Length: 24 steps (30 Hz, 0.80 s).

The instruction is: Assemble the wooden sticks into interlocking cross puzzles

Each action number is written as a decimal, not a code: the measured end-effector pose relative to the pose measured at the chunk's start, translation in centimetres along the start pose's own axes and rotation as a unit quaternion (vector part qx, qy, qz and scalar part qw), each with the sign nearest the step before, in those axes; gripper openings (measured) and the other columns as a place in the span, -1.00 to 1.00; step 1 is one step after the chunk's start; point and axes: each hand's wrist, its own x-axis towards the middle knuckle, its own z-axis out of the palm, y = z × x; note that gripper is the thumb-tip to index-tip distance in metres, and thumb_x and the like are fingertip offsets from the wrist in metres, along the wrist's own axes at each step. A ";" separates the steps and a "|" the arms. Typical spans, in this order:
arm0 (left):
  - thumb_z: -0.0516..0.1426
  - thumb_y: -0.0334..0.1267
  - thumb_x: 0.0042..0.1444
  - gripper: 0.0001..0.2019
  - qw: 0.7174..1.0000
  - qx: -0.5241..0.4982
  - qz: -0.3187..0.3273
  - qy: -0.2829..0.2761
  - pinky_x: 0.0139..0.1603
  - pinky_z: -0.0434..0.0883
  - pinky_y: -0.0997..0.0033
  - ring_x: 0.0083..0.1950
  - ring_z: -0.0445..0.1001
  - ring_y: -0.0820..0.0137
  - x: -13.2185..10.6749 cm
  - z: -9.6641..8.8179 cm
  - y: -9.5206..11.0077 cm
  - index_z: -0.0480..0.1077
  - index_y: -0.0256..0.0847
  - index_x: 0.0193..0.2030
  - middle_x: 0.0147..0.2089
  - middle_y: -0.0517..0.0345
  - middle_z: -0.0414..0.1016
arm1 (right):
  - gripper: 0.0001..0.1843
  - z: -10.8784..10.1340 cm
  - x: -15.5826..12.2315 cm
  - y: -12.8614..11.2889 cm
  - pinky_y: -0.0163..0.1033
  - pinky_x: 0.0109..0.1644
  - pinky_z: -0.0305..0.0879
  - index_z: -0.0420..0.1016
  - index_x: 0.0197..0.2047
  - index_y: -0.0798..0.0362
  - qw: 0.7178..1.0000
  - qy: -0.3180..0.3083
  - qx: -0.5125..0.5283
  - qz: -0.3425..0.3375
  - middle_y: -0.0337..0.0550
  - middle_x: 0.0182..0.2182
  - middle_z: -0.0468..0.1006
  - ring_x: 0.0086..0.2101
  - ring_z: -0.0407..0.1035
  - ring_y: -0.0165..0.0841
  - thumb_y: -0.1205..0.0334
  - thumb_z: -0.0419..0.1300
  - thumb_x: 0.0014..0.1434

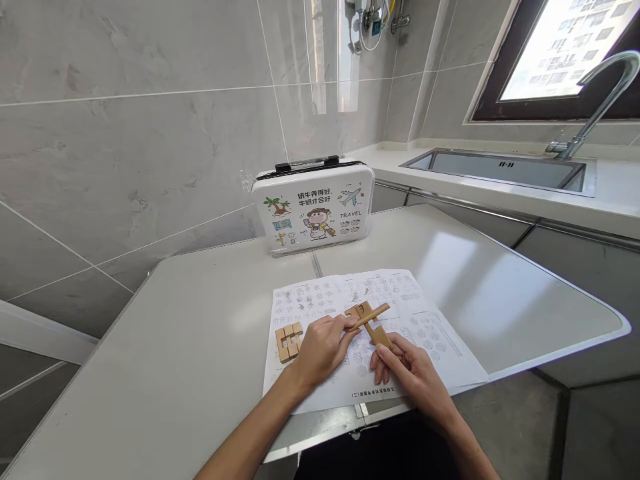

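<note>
My left hand pinches a slim wooden puzzle piece that points up to the right. My right hand is closed on the lower end of a notched wooden puzzle piece, held between thumb and fingers. The two pieces cross or touch; I cannot tell whether they interlock. Just behind them is another wooden piece with a dark mark on it, partly covered. Left of my left hand, several notched wooden pieces lie side by side on a printed diagram sheet.
A white cartoon-printed case in clear plastic stands at the back of the grey-white folding table. Tiled wall rises behind it. On the right are a counter with a sink, a faucet and a window.
</note>
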 end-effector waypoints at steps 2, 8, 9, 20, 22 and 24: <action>0.04 -0.25 0.48 -0.84 1.000 0.006 -0.001 -0.008 -0.14 0.60 0.18 -0.16 0.69 0.21 0.0 0.0 0.0 0.43 -0.15 0.03 -0.05 -0.05 0.69 | -0.56 0.0 0.0 0.1 -0.21 -0.36 0.37 0.44 -0.24 0.02 1.000 -0.001 0.002 -0.002 -0.14 -0.41 0.62 -0.48 0.48 -0.31 -0.20 0.13 0.42; 0.03 -0.26 0.48 -0.87 0.999 -0.002 0.023 -0.034 -0.18 0.54 0.25 -0.24 0.64 0.27 0.2 -0.2 0.2 0.41 -0.13 -0.02 -0.16 0.05 0.69 | -0.56 -0.2 0.1 0.4 -0.21 -0.33 0.36 0.40 -0.32 0.01 1.000 -0.006 -0.005 -0.005 -0.18 -0.45 0.56 -0.49 0.45 -0.33 -0.16 0.11 0.45; 0.04 -0.25 0.48 -0.88 0.999 0.000 0.026 -0.033 -0.18 0.54 0.25 -0.23 0.64 0.26 0.1 -0.1 0.3 0.40 -0.14 -0.02 -0.17 0.06 0.69 | -0.57 -0.2 0.2 0.4 -0.22 -0.34 0.36 0.40 -0.30 0.01 1.000 -0.006 -0.004 -0.006 -0.18 -0.44 0.57 -0.49 0.46 -0.33 -0.16 0.11 0.45; 0.05 -0.27 0.47 -0.89 0.998 0.001 0.052 -0.037 -0.04 0.58 0.18 -0.14 0.70 0.23 -0.2 0.5 0.8 0.39 -0.15 0.01 -0.12 0.05 0.70 | -0.61 -0.3 0.2 1.0 -0.22 -0.31 0.37 0.41 -0.25 0.01 1.000 0.005 -0.007 -0.018 -0.16 -0.39 0.58 -0.45 0.45 -0.33 -0.11 0.10 0.47; 0.07 -0.26 0.45 -0.89 0.998 -0.001 0.053 -0.038 -0.07 0.57 0.18 -0.15 0.69 0.23 0.0 0.2 0.9 0.39 -0.15 0.02 -0.13 0.05 0.70 | -0.62 -0.3 0.2 1.0 -0.22 -0.30 0.37 0.41 -0.24 0.01 1.000 0.004 -0.007 -0.021 -0.15 -0.38 0.58 -0.44 0.44 -0.33 -0.10 0.09 0.48; 0.10 -0.25 0.43 -0.88 0.998 0.004 0.049 -0.040 -0.13 0.54 0.20 -0.17 0.68 0.23 0.2 -0.1 1.0 0.41 -0.15 0.02 -0.15 0.05 0.70 | -0.62 -0.3 0.3 1.0 -0.22 -0.30 0.37 0.41 -0.23 0.01 1.000 0.005 -0.005 -0.023 -0.15 -0.37 0.58 -0.44 0.43 -0.34 -0.10 0.08 0.48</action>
